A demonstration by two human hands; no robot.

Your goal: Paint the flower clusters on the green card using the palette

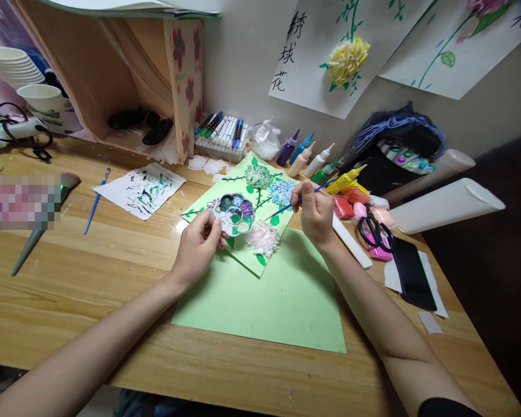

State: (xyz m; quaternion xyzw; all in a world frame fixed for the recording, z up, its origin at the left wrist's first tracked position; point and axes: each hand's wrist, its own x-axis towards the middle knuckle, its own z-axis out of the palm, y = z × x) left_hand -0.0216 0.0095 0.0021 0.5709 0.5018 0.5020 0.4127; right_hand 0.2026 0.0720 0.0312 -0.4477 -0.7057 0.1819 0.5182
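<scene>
head view first: what is the left hand [200, 246] doing?

it's grasping the edge of a flower-shaped paint palette [231, 215], thumb uppermost. the palette is just beyond that hand, its wells smeared with dark green, purple and white.

and the right hand [313, 211]?

that one has its fingers curled round a slim blue paintbrush [282, 209]. the tip slants down toward the left hand, close to the palette's edge; i can't tell whether it touches anything.

what's beneath them?

a painted card [248, 258] with green leaves, lying between the hands and partly under the palette. just left of the right hand is a blue-and-white flower [282, 192]; beyond the left hand and the palette, a green-and-white flower [259, 175]; between the hands, a pale pink flower [263, 238]. a plain green sheet [260, 307] lies under the card and spreads toward the body, below both hands.

anything farther out?

left of the left hand, a paint-smeared paper [141, 191], with a spare blue brush [96, 202] past it. right of the right hand, a yellow bottle [346, 178] and, farther along, black-handled scissors [375, 233].
</scene>
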